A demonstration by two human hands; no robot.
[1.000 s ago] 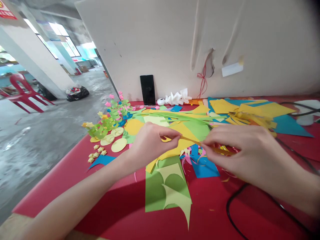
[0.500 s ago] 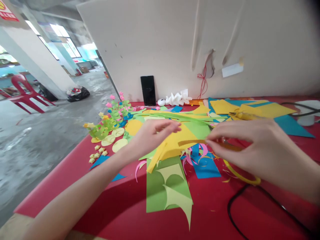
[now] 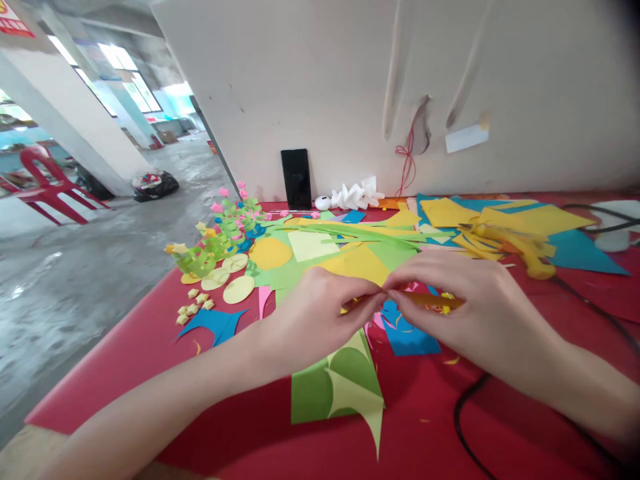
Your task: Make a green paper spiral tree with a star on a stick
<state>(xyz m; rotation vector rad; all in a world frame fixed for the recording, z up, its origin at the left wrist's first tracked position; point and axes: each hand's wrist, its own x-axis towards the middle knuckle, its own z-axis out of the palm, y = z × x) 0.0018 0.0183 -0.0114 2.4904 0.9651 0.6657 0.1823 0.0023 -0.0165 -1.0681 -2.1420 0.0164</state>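
A: Lovely fine work here! The left hand [image 3: 320, 320] pinches, thumb to forefinger, the right hand [image 3: 490, 307] pinches too, and their fingertips meet on the yellow strip [image 3: 433, 301]

B: And where's that strip? In the air between the hands, above the red table [image 3: 425, 427], its tail lying in the gap between the right thumb and forefinger, with blue paper [image 3: 415, 340] below; the pinched end itself is hidden

A: I'd judge this grip wants a light touch: squeeze too hard and the strip may crease. Edges lined up, thumbs square to it, tail loose so nothing twists

B: Good call, and steady wrists would help. I'd also mind the yellow glue gun [image 3: 535, 257] off to the right, and the black cable [image 3: 456, 413] looping under the right forearm; a snag could tug

A: Containers, then! On the floor [image 3: 125, 267] by the pillar [image 3: 75, 113], a black bag [image 3: 163, 190] with red and white stuff [image 3: 147, 180] at its top, too small to make out

B: And a dark bundle [image 3: 93, 183] behind the red chair [image 3: 47, 183], possibly another bag, contents out of sight
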